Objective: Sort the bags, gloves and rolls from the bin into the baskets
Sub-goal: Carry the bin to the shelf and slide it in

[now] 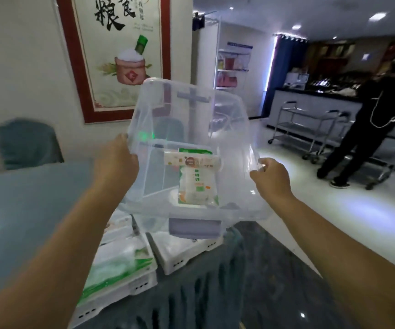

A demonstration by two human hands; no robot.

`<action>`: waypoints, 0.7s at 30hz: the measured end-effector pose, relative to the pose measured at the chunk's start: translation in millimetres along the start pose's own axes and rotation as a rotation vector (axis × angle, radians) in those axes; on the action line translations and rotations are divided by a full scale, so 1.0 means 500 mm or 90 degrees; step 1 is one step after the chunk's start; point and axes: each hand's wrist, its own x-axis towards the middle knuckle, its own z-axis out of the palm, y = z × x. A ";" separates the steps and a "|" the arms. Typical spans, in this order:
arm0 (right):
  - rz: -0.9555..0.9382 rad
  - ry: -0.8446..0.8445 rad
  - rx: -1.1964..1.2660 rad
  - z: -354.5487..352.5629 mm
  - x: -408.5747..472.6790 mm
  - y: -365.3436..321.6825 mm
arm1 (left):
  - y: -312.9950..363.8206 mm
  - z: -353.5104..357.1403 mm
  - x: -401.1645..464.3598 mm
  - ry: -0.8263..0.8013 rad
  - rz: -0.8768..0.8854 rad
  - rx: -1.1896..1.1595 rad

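Note:
I hold a clear plastic bin up in the air, tilted with its opening toward me. My left hand grips its left rim and my right hand grips its right rim. A green and white packet and a small box slide inside, near the lower rim. Below the bin stand two white baskets on the table: the left basket holds green and white bags, the right basket is partly hidden by the bin.
The table wears a teal cloth and its right edge drops to a glossy floor. A teal chair stands at the back left. A person in black stands by metal carts at the right.

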 end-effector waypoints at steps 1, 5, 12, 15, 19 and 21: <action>0.007 0.011 -0.014 -0.035 0.020 0.036 | 0.037 0.044 -0.004 -0.022 0.001 -0.040; 0.038 0.042 -0.041 -0.158 0.093 0.189 | 0.176 0.218 -0.036 -0.053 0.022 -0.040; 0.100 0.072 -0.066 -0.311 0.195 0.408 | 0.361 0.449 -0.091 -0.094 0.057 -0.024; 0.124 0.083 -0.076 -0.345 0.232 0.488 | 0.417 0.536 -0.100 -0.113 0.070 -0.027; 0.171 0.091 -0.097 -0.362 0.285 0.591 | 0.469 0.664 -0.091 -0.160 0.050 -0.060; 0.195 0.087 -0.107 -0.366 0.325 0.639 | 0.488 0.738 -0.078 -0.186 0.052 -0.058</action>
